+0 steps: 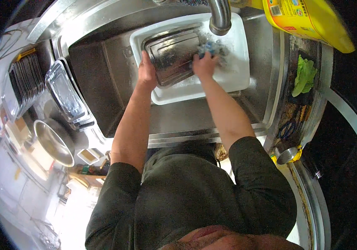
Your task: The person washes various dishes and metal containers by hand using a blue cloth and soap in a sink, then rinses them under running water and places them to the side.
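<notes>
A white plastic basin (239, 79) stands in a stainless steel sink (178, 117). Inside the basin a rectangular metal tray (175, 53) is held tilted, its left edge gripped by my left hand (147, 71). At the tray's right side, my right hand (205, 64) grips a bluish scrubbing pad or cloth (208, 48), blurred and partly covered by the fingers. Whitish suds or water lie in the basin around that hand. The end of a metal faucet (220, 26) hangs over the basin's far side.
Metal trays (67, 90), a rack of stacked trays (28, 81) and a round metal bowl (53, 143) are at the left. To the right lie a green leaf (305, 76), blue-handled scissors (287, 128) and a metal cup (287, 155). A yellow bottle (306, 22) is at the upper right.
</notes>
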Tool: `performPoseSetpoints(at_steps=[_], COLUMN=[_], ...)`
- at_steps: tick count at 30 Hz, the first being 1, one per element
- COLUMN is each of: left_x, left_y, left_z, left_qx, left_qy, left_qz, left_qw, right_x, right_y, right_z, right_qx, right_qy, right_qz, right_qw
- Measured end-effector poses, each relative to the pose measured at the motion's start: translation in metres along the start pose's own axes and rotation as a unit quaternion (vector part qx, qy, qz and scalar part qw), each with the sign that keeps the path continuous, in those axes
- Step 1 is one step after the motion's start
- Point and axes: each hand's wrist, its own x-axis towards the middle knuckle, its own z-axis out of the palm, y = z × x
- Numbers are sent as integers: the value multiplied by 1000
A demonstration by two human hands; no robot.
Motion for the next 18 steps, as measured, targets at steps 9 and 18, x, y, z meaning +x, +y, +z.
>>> performPoseSetpoints(at_steps=[9, 18], left_x=[-26, -17], left_y=[26, -3], left_z=[32, 16], left_qx=[40, -80], left_qy=[-21, -17], left_qz=[8, -6], left_qw=[999, 997], right_x=[-65, -48], right_y=[-110, -26], right_z=[-20, -57], right_qx=[138, -138], right_qy=[-52, -276], right_qz=[-211, -191], right_qw=[966, 932])
